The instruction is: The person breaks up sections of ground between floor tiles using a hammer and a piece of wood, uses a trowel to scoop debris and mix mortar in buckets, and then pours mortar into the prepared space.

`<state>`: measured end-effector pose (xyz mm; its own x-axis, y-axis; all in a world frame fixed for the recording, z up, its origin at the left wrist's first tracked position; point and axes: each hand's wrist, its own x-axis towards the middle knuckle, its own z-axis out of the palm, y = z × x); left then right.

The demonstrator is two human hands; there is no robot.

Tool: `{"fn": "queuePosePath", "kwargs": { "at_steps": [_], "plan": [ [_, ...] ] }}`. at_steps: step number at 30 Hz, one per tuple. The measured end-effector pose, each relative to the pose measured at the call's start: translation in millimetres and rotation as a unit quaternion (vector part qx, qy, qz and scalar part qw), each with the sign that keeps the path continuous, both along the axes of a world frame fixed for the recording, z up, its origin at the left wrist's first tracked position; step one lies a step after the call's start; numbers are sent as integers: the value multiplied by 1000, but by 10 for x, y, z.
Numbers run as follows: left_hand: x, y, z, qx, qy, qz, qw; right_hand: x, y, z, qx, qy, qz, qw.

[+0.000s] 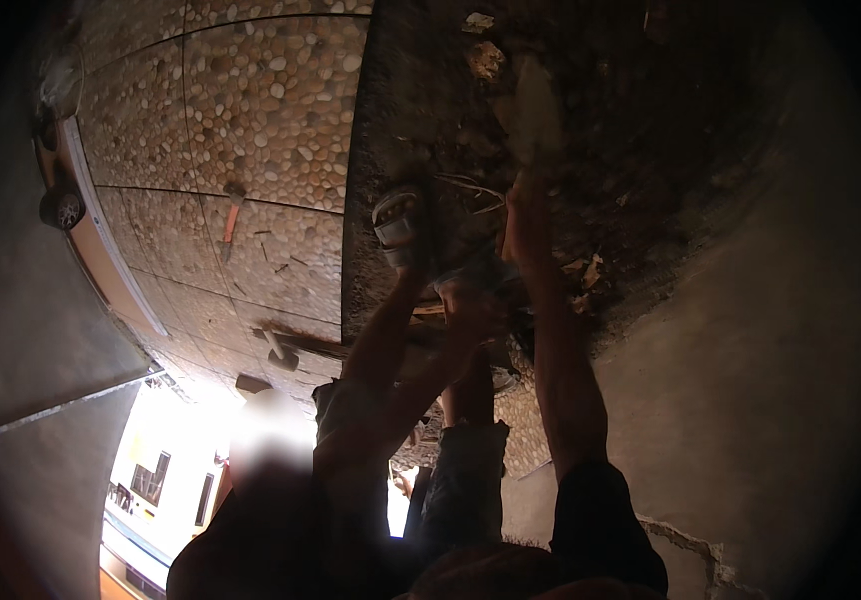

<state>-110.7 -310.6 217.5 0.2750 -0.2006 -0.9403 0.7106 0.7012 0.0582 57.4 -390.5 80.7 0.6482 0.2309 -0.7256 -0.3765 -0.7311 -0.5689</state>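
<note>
My right arm stretches forward over dark soil, and my right hand [525,218] is closed around a trowel [536,115]. Its pale, pointed blade lies over the soil, blurred and dim. My left hand [471,312] hangs lower, between my legs and close to my knee; its fingers are too dark and smeared to make out. A sandalled foot [398,225] stands on the soil to the left of my right hand. Thin dry stalks [471,187] lie between the foot and the trowel.
Pebbled paving slabs [281,100] border the soil on the left, with an orange-handled hammer [232,222] on them. A second hammer [279,350] lies nearer. A plain wall [751,380] rises at right. Leaf scraps [486,60] dot the soil. A vehicle's wheel [63,207] shows at far left.
</note>
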Motion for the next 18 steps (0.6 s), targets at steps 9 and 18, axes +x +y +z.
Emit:
{"fn": "queuePosePath", "kwargs": {
  "at_steps": [9, 18],
  "plan": [
    [1, 438, 288, 45, -21, 28, 998, -1275, 139, 1767, 98, -54, 143, 983],
    [253, 1475, 804, 47, 56, 147, 986, -565, 284, 2559, -30, 54, 241, 969]
  ]
}}
